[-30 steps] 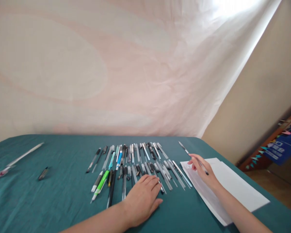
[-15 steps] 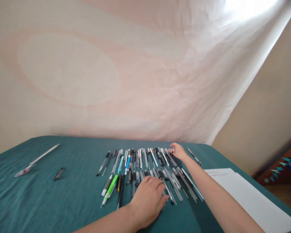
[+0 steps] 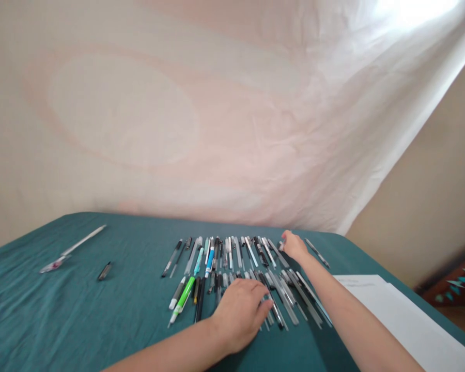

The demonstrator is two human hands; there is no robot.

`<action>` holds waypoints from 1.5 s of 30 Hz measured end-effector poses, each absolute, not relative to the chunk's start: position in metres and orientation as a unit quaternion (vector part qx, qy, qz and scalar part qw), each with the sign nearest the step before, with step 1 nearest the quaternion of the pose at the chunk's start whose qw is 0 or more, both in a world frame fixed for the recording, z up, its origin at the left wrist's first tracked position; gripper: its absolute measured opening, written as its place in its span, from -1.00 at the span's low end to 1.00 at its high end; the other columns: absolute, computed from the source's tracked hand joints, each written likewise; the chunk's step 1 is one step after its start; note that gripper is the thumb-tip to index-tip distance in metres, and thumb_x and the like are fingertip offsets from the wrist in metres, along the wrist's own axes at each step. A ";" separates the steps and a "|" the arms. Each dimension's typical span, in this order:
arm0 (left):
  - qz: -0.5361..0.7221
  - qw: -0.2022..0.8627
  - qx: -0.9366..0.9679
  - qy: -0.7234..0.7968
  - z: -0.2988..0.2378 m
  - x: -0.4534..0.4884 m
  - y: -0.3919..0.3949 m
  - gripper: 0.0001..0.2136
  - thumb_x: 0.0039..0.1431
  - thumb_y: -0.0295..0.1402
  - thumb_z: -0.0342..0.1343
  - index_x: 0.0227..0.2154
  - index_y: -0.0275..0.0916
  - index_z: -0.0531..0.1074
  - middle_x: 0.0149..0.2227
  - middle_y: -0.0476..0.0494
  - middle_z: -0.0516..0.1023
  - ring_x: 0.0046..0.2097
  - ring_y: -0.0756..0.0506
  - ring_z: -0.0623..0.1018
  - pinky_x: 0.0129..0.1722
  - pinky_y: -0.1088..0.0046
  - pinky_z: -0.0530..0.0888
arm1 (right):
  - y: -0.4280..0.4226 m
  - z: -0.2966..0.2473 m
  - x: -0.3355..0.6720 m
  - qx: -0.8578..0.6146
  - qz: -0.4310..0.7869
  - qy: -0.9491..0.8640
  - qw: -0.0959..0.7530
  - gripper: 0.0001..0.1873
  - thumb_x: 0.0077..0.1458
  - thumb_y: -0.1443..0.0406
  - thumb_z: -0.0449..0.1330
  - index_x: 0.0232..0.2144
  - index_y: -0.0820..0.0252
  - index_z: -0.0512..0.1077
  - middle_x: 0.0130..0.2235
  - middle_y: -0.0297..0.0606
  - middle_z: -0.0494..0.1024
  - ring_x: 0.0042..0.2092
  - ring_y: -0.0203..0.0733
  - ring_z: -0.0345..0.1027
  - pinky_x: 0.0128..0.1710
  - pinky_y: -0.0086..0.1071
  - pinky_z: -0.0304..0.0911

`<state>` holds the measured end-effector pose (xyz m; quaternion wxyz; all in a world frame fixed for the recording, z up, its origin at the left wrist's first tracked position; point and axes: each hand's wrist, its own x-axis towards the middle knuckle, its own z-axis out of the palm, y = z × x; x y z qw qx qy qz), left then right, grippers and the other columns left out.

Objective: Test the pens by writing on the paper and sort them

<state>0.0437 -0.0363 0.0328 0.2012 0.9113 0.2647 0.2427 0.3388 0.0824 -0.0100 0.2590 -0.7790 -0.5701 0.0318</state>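
Note:
Two rows of pens lie side by side across the tablecloth, most of them clear, grey or black. My left hand (image 3: 243, 314) rests palm down over the middle of the front row, fingers loosely bent and thumb apart, hiding several pens. Among the pens at that row's left end is a bright green pen (image 3: 182, 299). A blue and white pen (image 3: 210, 258) lies in the back row (image 3: 238, 252). At the right end of this row, my right hand (image 3: 294, 247) has its fingers pinched on a pen, of which only a small end shows.
A single pen (image 3: 316, 252) lies right of my right hand. White paper sheets (image 3: 387, 305) cover the table's right side. To the left are a short dark pen (image 3: 104, 271) and a long white stick-like item (image 3: 83, 241) with a clear wrapper. A pale cloth (image 3: 217, 129) hangs behind the green tablecloth (image 3: 139, 320).
The view has shifted slightly, moving the scene to the right. My right hand has lowered the pen it pinches a little at the back row's right end. My left hand stays over the front row.

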 end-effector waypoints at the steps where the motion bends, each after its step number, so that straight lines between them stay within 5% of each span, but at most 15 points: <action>1: 0.250 0.231 0.901 0.270 0.033 0.043 -0.034 -0.71 0.20 -0.25 -0.19 -0.18 -0.20 0.39 -0.17 -0.16 0.46 -0.12 -0.12 0.41 -0.09 0.30 0.29 | 0.076 -0.006 0.338 -0.773 0.037 -0.574 0.268 -0.71 -0.25 0.48 0.18 -0.36 0.21 0.37 -0.43 -0.22 0.50 -0.32 -0.14 0.37 -0.35 -0.38 0.13; 12: 0.343 0.640 0.632 0.272 0.016 0.061 -0.019 -0.67 0.07 -0.28 0.01 -0.11 -0.30 0.21 -0.32 -0.13 0.42 -0.34 -0.05 0.48 -0.39 0.44 0.41 | -0.045 0.033 0.234 -0.558 0.184 -0.691 0.422 -0.80 -0.07 0.30 0.13 -0.31 0.16 0.26 -0.36 -0.31 0.49 -0.35 -0.27 0.39 -0.34 -0.44 0.26; 18: 0.352 0.640 0.631 0.262 0.013 0.063 -0.027 -0.79 0.10 -0.21 -0.02 -0.36 -0.27 0.24 -0.51 -0.02 0.41 -0.51 0.01 0.43 -0.48 0.47 0.38 | -0.082 0.040 0.204 -0.556 0.151 -0.706 0.413 -0.88 -0.03 0.31 0.11 -0.35 0.13 0.31 -0.42 -0.35 0.46 -0.41 -0.28 0.36 -0.37 -0.45 0.24; 22: 0.344 0.645 0.624 0.277 0.015 0.063 -0.027 -0.77 0.09 -0.17 -0.03 -0.41 -0.26 0.22 -0.52 -0.01 0.42 -0.52 0.01 0.43 -0.49 0.46 0.38 | -0.086 0.036 0.227 -0.571 0.214 -0.673 0.418 -0.72 0.05 0.18 0.07 -0.17 0.13 0.28 -0.32 -0.28 0.47 -0.31 -0.22 0.37 -0.29 -0.39 0.26; 25: 0.334 0.645 0.618 0.301 0.019 0.062 -0.026 -0.76 0.07 -0.16 -0.02 -0.42 -0.26 0.22 -0.49 -0.03 0.43 -0.50 0.00 0.44 -0.46 0.46 0.38 | -0.089 0.027 0.267 -0.623 0.206 -0.615 0.437 -0.61 0.16 0.11 -0.13 -0.08 0.14 0.29 -0.42 -0.31 0.43 -0.38 -0.24 0.34 -0.29 -0.36 0.25; 29: 0.327 0.639 0.620 0.317 0.025 0.060 -0.026 -0.75 0.06 -0.15 -0.01 -0.43 -0.26 0.23 -0.48 -0.03 0.43 -0.46 0.00 0.44 -0.42 0.46 0.38 | -0.095 0.009 0.332 -0.693 0.146 -0.556 0.435 -0.57 0.11 0.07 -0.09 -0.25 0.21 0.42 -0.59 -0.34 0.33 -0.45 -0.22 0.29 -0.37 -0.36 0.23; 35: 0.314 0.636 0.634 0.308 0.029 0.059 -0.029 -0.75 0.06 -0.14 -0.01 -0.42 -0.26 0.25 -0.47 -0.02 0.43 -0.46 0.01 0.44 -0.41 0.47 0.38 | -0.106 -0.023 0.390 -0.726 0.128 -0.468 0.488 -0.68 -0.06 0.07 0.09 -0.37 0.20 0.38 -0.42 -0.24 0.46 -0.40 -0.17 0.35 -0.41 -0.35 0.28; 45: 0.315 0.630 0.648 0.290 0.020 0.063 -0.028 -0.75 0.08 -0.14 -0.03 -0.40 -0.26 0.26 -0.46 -0.01 0.43 -0.45 0.02 0.43 -0.42 0.49 0.36 | -0.112 -0.028 0.388 -0.732 0.121 -0.476 0.472 -0.81 -0.08 0.19 0.10 -0.47 0.19 0.38 -0.50 -0.29 0.45 -0.42 -0.18 0.31 -0.44 -0.37 0.21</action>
